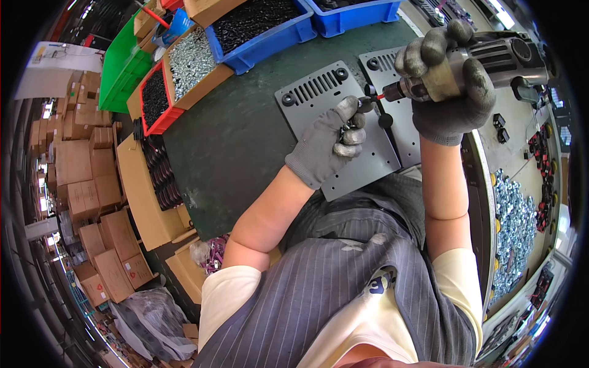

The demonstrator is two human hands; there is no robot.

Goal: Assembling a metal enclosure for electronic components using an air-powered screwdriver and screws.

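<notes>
My right hand (454, 92), in a grey glove with dark-coated fingers, is wrapped round a grey power screwdriver (500, 64). Its red-tipped bit points left, toward the fingertips of my left hand (331, 138). That hand, gloved alike, is curled closed around a few small shiny screws (346, 127). At its thumb and forefinger is a small dark round piece (366, 103), close to the bit; whether they touch I cannot tell. Beneath lies a grey slotted metal plate (310, 92) with black round feet (341, 73) at its corners. A similar plate (402, 132) lies to its right, partly hidden by my right hand.
Along the far edge of the green tabletop (227, 147) stand blue bins (245, 58) of black parts, a cardboard box of silver screws (191, 61) and a red bin (165, 119). Stacked cartons (80, 165) fill the left. Many silver metal parts (512, 230) lie at right.
</notes>
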